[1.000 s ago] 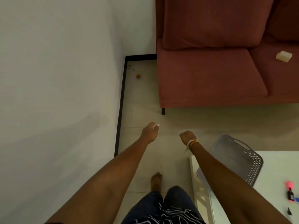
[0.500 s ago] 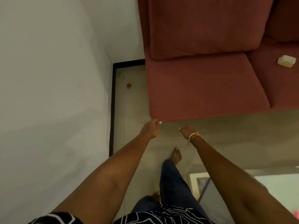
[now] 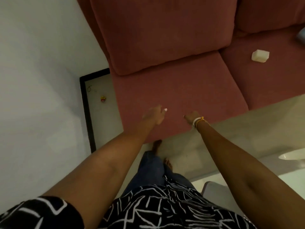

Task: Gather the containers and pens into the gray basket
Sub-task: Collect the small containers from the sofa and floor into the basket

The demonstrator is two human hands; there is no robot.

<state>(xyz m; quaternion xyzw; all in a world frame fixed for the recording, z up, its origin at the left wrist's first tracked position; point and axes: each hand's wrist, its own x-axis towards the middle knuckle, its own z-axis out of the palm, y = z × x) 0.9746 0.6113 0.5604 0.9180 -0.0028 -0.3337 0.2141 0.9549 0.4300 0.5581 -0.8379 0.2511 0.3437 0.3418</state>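
A small white container (image 3: 260, 55) lies on the right seat cushion of the red sofa (image 3: 181, 86). A bluish-grey object (image 3: 301, 36) is cut off by the frame's right edge, further back on the same cushion. My left hand (image 3: 154, 115) and my right hand (image 3: 191, 117) hover side by side over the front of the left seat cushion, fingers loosely curled, holding nothing. Both are well left of the white container. A grey shape (image 3: 212, 190) by my right forearm may be the basket; I cannot tell. No pens are in view.
A white wall (image 3: 41, 80) with a black skirting strip (image 3: 87, 113) runs along the left. A small yellow-and-red object (image 3: 103, 99) lies on the floor beside the sofa. The white table's edge (image 3: 288, 177) shows at the lower right. My bare feet stand just before the sofa.
I have stepped up to the sofa and turned right. My hands now hang over the seat cushion instead of the floor; the basket and table have slid toward the frame's bottom right.
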